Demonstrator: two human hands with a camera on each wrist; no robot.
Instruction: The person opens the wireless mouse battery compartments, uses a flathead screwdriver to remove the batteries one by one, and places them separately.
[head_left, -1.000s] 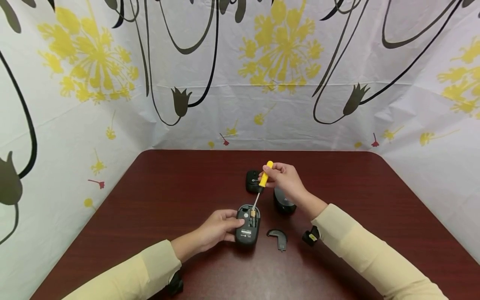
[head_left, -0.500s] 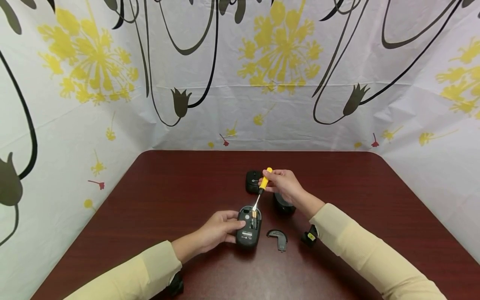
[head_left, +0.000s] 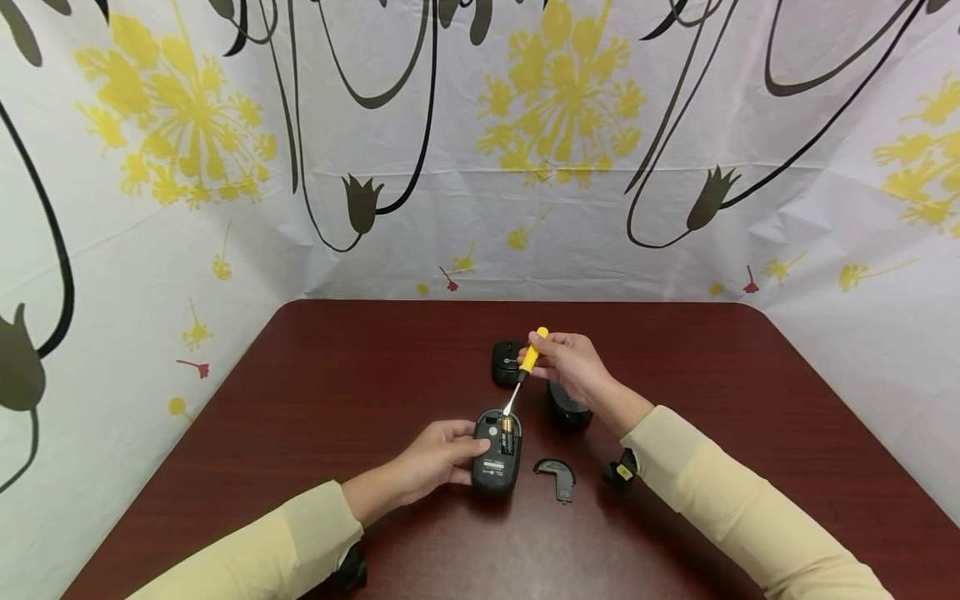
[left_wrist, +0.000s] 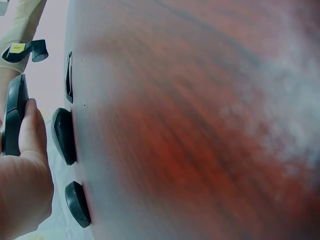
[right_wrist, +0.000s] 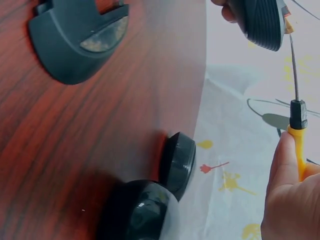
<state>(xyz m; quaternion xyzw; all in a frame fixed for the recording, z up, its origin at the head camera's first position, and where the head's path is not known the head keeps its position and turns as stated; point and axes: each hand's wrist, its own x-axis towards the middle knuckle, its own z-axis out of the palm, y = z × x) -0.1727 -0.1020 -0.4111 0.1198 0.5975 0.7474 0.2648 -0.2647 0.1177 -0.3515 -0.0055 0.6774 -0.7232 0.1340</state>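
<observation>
Biggest worry for me is the screwdriver (head_left: 529,360) slipping. The right hand (head_left: 572,363) has its yellow handle pinched between thumb and fingers, with the metal tip at the far end of the battery (head_left: 507,428) in the belly-up mouse (head_left: 492,477). Can't tell if it's on the battery or the rim of the slot. Lean too hard at that slant and it could skid, scratching the wrapper or bending a contact.

The left hand (head_left: 444,457) is curled round the mouse's side, thumb on its belly, holding it above the bench (head_left: 375,367). Nothing solid backs it up, so a loose grip might let it tip. And if the battery springs out suddenly, it could roll toward the cover (head_left: 562,482), right of the mouse.
</observation>
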